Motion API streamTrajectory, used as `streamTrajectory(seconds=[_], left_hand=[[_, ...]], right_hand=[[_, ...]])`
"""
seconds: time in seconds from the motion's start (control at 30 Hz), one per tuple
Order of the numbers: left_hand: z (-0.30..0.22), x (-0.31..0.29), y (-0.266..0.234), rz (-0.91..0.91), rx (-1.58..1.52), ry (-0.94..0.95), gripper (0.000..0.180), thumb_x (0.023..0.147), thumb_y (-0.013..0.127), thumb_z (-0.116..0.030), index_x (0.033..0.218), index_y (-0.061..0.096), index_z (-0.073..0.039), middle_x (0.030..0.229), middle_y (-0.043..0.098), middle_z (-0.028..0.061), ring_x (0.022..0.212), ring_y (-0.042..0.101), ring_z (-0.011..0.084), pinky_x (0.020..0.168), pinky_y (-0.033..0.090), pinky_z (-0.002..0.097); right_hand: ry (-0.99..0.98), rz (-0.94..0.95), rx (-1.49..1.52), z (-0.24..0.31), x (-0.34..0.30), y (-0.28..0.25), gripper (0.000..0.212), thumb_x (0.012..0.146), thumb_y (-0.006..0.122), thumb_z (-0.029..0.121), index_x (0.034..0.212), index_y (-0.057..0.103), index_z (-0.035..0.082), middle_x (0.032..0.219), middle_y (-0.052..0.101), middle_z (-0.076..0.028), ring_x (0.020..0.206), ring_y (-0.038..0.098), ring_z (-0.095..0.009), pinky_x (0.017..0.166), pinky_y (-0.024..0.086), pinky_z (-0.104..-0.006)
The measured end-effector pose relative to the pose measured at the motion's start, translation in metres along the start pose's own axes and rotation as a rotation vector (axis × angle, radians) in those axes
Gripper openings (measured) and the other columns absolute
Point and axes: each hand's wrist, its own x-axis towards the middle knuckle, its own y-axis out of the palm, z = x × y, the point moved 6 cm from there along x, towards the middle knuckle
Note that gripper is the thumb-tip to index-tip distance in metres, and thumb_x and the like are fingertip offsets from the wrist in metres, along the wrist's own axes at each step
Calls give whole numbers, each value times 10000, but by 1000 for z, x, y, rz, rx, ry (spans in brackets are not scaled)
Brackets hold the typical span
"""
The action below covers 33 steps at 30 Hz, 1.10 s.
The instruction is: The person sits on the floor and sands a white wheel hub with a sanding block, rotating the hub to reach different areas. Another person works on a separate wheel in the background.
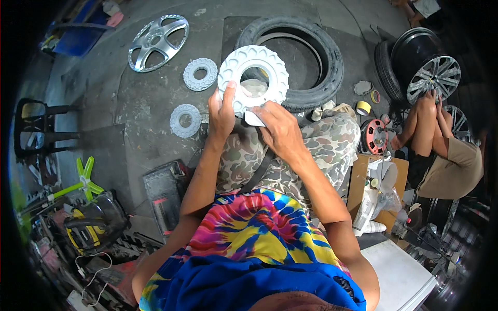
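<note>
Two gray rings (pixel 175 120) lie apart; left grip (pixel 223 111) holds white ring's (pixel 251 56) rim, right grip (pixel 281 129) pale pad (pixel 253 119).

Both arms are bare, elbows bent and out wide, forearms angling in toward each other. The ungloved bare left hand (pixel 222 116) is pretty upright, thumb straight and pointing up, other fingers mostly hidden in a grip. The bare left forearm (pixel 201 171) leans a touch right. The ungloved bare right hand (pixel 281 127) shows its back, fingers bent in a pinch, with the bare right forearm (pixel 322 192) slanting inward. Hands are close but not touching.
</note>
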Motion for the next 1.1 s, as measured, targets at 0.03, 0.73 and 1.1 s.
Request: streamTrajectory(seconds=[0.03,0.73,1.1], left_hand=[[6,1,-1,5,-8,0,416,1190,578,-297,1237,735,86,1046,803,141,955,711,190,873,565,366],[20,7,-14,149,120,97,327,1156,562,-153,1355,695,70,1198,750,281,1013,743,369,889,574,446],[-4,5,2,100,-239,22,349,1036,577,-104,1349,650,31,1149,764,109,1067,694,180,1019,530,329]], right_hand=[[-24,-7,-34,-1,-2,1,434,800,771,-107,1220,751,1,971,661,-162,927,710,-419,800,579,-492],[-2,65,59,4,17,22,433,822,781,-14,1249,715,24,1039,657,-136,975,689,-384,847,566,-492],[-117,102,-275,-3,12,-12,408,815,822,43,1216,745,35,1083,671,-107,996,690,-335,840,572,-472]])
